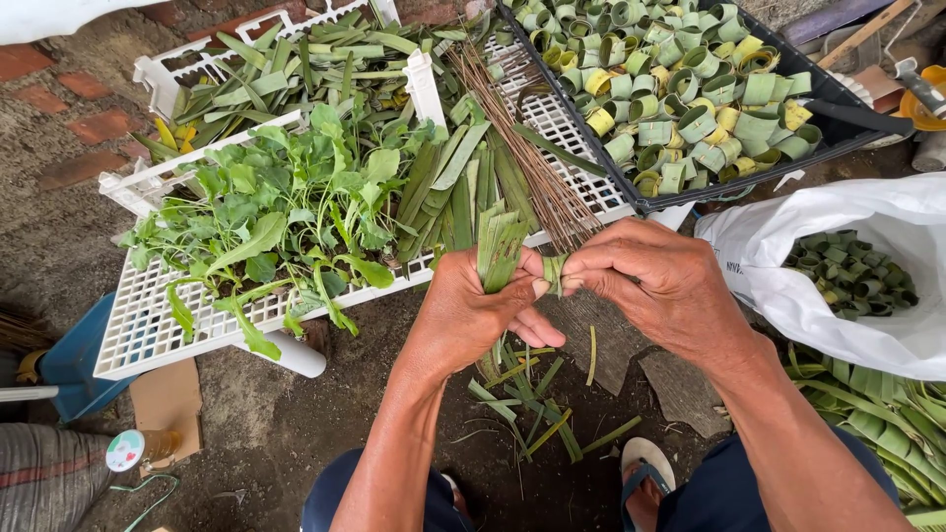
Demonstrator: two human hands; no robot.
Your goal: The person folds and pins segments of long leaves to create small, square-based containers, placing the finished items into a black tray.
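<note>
Dirt ground, left hand (471, 305) gripping leaf strips (500, 248), right hand (655, 283) pinching leaf ring (555, 271)

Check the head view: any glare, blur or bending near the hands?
Head view: soft even daylight, no hard shadows; hands and leaf strip sharp; white sack bright, nearly washed out; wide lens bows the tray edges.

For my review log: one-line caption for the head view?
Left hand grips cut green leaf strips while right hand pinches a small rolled green leaf ring, over a white slatted plastic crate.
</note>
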